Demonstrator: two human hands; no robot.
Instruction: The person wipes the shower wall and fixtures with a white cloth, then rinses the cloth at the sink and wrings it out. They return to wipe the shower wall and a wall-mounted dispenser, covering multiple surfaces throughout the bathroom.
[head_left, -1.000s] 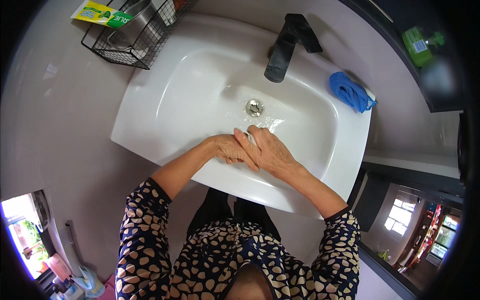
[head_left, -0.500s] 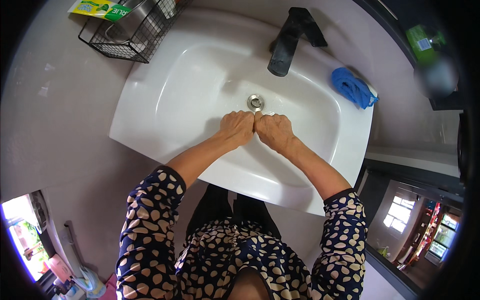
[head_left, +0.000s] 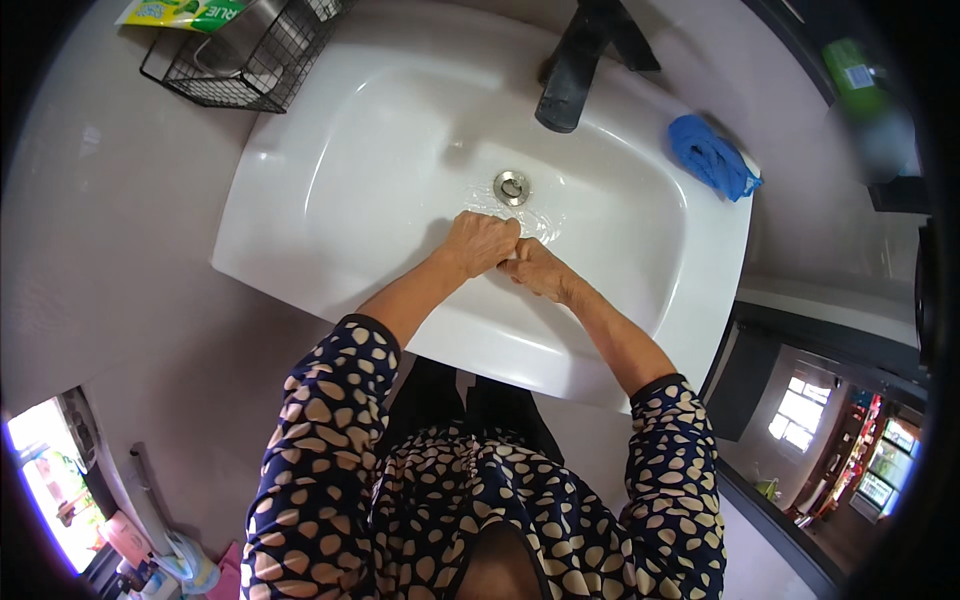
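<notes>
Both my hands are closed and pressed together over the white sink (head_left: 380, 150), just on my side of the metal drain (head_left: 511, 188). My left hand (head_left: 482, 243) is a fist with its knuckles up. Touching it, and slightly nearer to me, my right hand (head_left: 536, 268) has its fingers curled in. Whatever the two hands grip, if anything, is hidden inside the fingers. Water ripples (head_left: 543, 222) spread on the basin floor between the hands and the drain. The black faucet (head_left: 568, 95) stands beyond, with no stream visible from it.
A rolled blue cloth (head_left: 708, 158) lies on the sink's right rim. At the far left stands a black wire basket (head_left: 240, 85) with a metal container and a yellow-green packet (head_left: 190, 13). Over at the right is a dark-framed mirror (head_left: 800, 440). Bottles (head_left: 130, 540) stand at the lower left.
My right hand has turned and drawn back toward me, while the left has moved slightly right. Ripples of water have appeared in the basin near the drain. The view has shifted slightly.
</notes>
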